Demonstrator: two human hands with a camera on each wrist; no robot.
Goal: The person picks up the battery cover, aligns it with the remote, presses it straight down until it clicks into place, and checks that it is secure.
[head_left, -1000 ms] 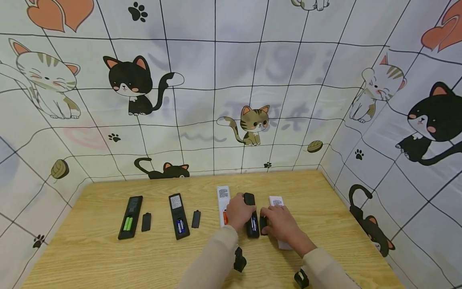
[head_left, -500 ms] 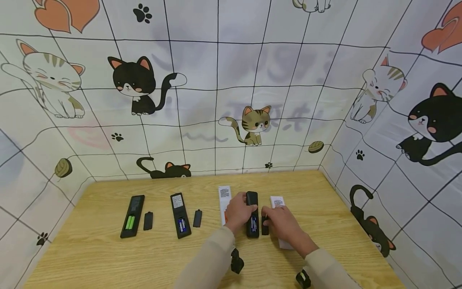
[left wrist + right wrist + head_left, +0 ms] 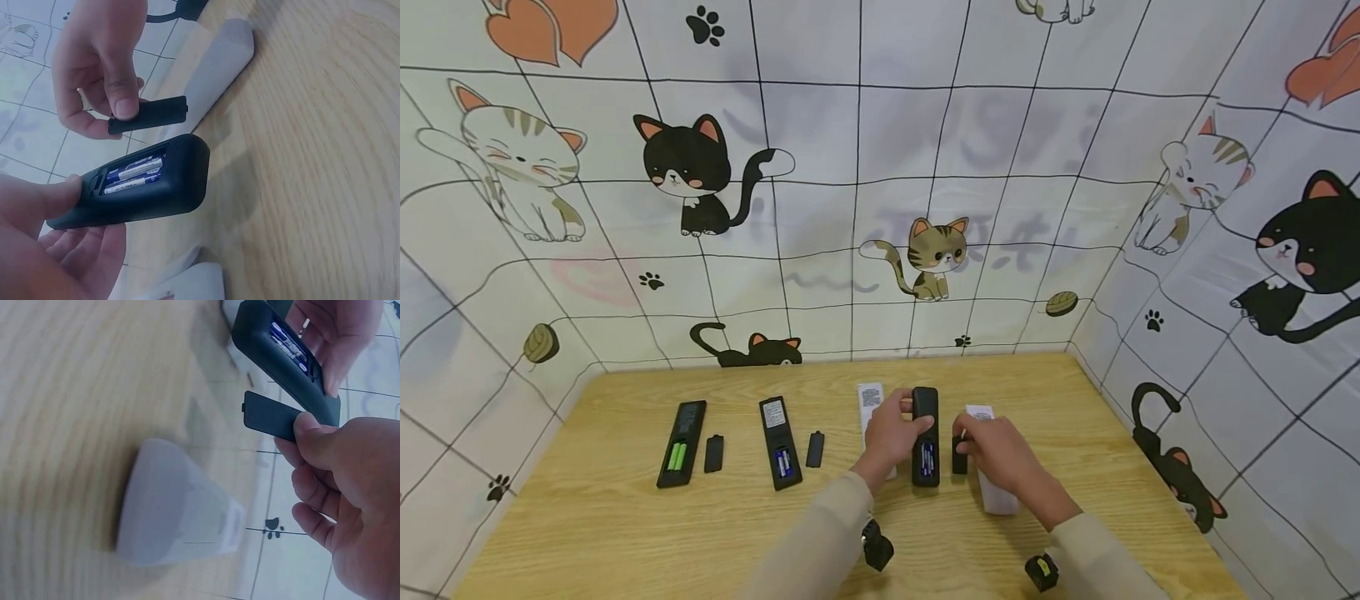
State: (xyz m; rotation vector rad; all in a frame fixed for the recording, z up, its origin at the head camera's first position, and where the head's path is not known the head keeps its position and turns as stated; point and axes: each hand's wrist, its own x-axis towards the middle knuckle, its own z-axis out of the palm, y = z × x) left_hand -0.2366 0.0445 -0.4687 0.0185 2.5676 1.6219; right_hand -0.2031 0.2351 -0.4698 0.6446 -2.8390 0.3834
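My left hand (image 3: 891,433) grips a black remote control (image 3: 926,429) near its upper end, thumb on the back face. Its battery bay is uncovered, and two blue-and-white batteries (image 3: 134,174) lie inside. Just to the right, my right hand (image 3: 1003,450) pinches a small black battery cover (image 3: 269,414) between thumb and fingers. In the left wrist view the cover (image 3: 150,116) is held apart from the remote, close above the bay. Both remote and cover are raised off the table in the wrist views.
On the wooden table (image 3: 700,542) lie two more black remotes (image 3: 682,442) with batteries showing, each beside a loose cover (image 3: 714,453). One white remote (image 3: 870,400) is partly behind my left hand; another (image 3: 997,497) lies under my right hand. Cat-patterned cloth (image 3: 820,167) hangs behind.
The black remote has been lifted and turned more upright by my left hand. My right hand has raised the battery cover from beside it. The head view has shifted slightly.
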